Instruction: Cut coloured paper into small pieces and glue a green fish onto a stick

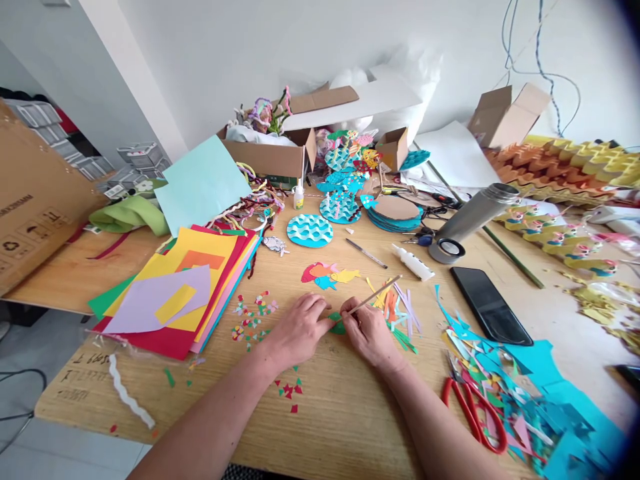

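Observation:
A small green paper piece lies on the table between my hands, partly covered by fingers. My left hand rests beside it, fingers bent, thumb and fingertips pinching its left edge. In my right hand, closed over the paper's right side, is a thin wooden stick slanting up to the right; its lower end is by the green paper. Just beyond lie paper fish in red, orange, blue and yellow. Cut paper strips sit right of my right hand, and confetti-like paper bits left of my left.
Coloured paper sheets are stacked at left. Red-handled scissors lie by blue scraps at right, near a phone. A glue bottle, a pen, a steel flask and a wavy blue disc stand farther back.

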`<state>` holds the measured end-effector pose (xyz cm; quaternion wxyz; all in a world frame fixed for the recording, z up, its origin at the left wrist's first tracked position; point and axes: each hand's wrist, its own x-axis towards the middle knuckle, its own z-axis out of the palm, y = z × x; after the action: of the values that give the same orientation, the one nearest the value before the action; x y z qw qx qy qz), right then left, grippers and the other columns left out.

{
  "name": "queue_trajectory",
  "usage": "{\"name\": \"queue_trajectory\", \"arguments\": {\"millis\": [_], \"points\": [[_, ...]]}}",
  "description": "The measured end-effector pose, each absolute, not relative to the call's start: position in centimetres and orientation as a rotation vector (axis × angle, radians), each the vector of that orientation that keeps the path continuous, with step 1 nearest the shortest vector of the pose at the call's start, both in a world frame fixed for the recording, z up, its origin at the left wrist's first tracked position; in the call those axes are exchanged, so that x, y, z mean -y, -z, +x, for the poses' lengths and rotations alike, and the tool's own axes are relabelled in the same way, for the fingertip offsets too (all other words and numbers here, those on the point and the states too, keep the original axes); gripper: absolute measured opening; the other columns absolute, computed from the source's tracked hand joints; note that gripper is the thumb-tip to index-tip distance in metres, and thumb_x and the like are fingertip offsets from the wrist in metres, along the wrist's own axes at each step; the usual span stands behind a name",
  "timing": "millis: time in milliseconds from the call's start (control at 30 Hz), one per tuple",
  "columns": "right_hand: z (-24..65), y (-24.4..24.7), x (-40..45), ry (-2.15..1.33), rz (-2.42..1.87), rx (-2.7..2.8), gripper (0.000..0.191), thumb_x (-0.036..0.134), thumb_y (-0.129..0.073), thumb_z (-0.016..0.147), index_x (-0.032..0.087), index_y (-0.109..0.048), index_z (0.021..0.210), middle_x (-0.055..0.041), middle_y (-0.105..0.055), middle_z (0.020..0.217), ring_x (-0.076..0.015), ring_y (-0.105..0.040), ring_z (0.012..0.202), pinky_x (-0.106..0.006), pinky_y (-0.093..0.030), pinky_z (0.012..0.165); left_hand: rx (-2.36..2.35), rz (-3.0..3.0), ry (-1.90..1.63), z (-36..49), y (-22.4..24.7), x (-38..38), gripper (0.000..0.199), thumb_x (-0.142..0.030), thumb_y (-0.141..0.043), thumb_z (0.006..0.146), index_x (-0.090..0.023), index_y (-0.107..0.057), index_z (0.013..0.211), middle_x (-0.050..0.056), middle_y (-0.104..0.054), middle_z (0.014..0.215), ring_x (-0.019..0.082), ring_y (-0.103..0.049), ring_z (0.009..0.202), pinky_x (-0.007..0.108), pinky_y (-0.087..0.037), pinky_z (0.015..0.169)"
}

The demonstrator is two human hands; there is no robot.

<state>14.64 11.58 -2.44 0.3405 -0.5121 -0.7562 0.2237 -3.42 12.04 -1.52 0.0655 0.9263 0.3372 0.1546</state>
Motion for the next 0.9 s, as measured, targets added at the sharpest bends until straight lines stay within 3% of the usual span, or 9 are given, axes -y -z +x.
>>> {"name": "queue_trajectory", "arguments": {"millis": [433,900], "points": [[14.90,2.31,-11.54,-0.634,-1.360,1.905,0.018,0.019,-0.039,0.085,0.019,-0.049,0.071,0.0008,-0.053,0.059,-0.0131,-0.051,0.052,-0.023,-0.036,0.051,-1.029,2.918,-0.483,-3.02,1.83,-12.00,0.015,-0.018,-0.048,0.090,-0.017,-0.062,0.096,0.010,-0.052,0.117,0.026,-0.042,0.120,0.045,-0.039,0.103],[15.08,2.32,-11.58,-0.668,-1.378,1.865,0.020,0.022,-0.039,0.086,0.019,-0.051,0.070,0.0003,-0.053,0.061,-0.0129,-0.050,0.052,-0.023,-0.035,0.048,-1.043,2.860,-0.443,-3.04,1.67,-11.89,0.019,-0.009,-0.050,0.086,-0.017,-0.061,0.100,0.009,-0.053,0.116,0.024,-0.042,0.119,0.043,-0.037,0.105]]}}
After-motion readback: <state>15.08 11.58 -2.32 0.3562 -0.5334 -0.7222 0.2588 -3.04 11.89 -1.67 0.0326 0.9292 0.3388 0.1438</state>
